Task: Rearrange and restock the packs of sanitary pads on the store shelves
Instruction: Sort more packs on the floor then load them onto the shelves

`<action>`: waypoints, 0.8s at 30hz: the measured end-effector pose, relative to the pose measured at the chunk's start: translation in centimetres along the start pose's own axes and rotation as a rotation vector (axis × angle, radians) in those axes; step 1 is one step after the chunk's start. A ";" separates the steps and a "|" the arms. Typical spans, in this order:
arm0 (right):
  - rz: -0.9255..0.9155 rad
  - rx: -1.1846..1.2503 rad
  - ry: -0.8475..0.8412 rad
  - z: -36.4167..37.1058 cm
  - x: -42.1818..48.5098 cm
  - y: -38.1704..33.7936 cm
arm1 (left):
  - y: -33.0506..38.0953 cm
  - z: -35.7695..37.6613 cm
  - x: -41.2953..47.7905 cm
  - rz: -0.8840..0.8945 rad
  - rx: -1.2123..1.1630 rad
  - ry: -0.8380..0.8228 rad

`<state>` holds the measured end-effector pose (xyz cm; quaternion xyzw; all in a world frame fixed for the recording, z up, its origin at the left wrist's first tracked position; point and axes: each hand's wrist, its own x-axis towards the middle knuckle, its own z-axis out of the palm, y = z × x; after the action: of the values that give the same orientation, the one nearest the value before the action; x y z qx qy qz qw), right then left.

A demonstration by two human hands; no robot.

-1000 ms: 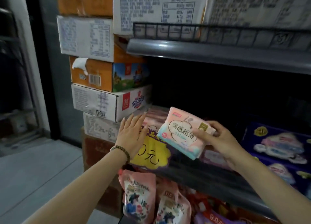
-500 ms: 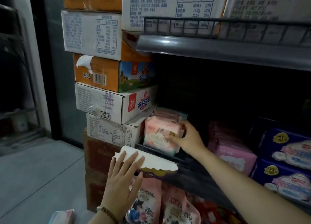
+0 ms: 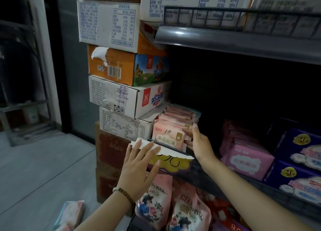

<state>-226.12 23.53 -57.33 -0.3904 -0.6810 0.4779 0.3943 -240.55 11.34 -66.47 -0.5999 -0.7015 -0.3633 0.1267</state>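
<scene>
Front pack (image 3: pixel 168 137): pink sanitary pads, at the front of the shelf row, directly left of the right hand (image 3: pixel 199 142) and just above the left hand (image 3: pixel 139 163). Stands on its long edge, long axis left-right along the shelf front, printed face toward the person. White cloud label with Chinese characters ending "超薄", "10" above it, gold square badge on the right.

Row of pink packs (image 3: pixel 177 116): same kind, stacked face to back behind the front pack, running away from the hands into the shelf.

Right hand: thumb up along the row's right side, fingers lying on the front pack's right edge. Pinching or only pressing, cannot tell.

Left hand: wide, fingers straight and spread, pressing flat on the price tag (image 3: pixel 170 161) clipped to the shelf rail. Yellow cloud-shaped tag, top folded forward showing white back, handwritten black "元" right of the fingers. Bead bracelet (image 3: pixel 125 193) on the wrist.

Right of the right hand: darker pink packs (image 3: pixel 246 154), then blue packs (image 3: pixel 302 154) with gold round badges; small print unreadable.

Below both hands: pink hanging pouches (image 3: pixel 154 201) with a figure and flowers.

Up and left of the left hand: stacked cartons (image 3: pixel 121 98), nutrition tables printed on the sides, one marked "35" and "100", red logo on the end.

Below-left of the left forearm: another pack (image 3: pixel 69 215) lying on the floor.
</scene>
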 end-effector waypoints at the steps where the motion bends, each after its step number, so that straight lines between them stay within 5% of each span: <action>1: 0.044 0.058 -0.080 0.2 -0.1 -0.7 | 0.0 -0.1 0.0 -0.002 0.007 -0.012; 5: 0.077 -0.058 -0.182 -0.3 -0.5 -1.5 | 0.2 -1.2 0.2 -0.007 0.046 -0.073; 18: -0.504 -0.718 -0.227 -1.4 -8.5 -3.2 | 1.5 -6.1 -0.9 -0.017 0.167 -0.198; 24: -0.265 -0.538 -0.455 4.3 -13.9 4.8 | -3.1 -4.4 -10.7 -0.375 0.100 -0.422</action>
<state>-223.93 10.59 -65.16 -0.2724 -0.8970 0.3013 0.1746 -241.92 0.30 -71.03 -0.5149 -0.8282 -0.2125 -0.0620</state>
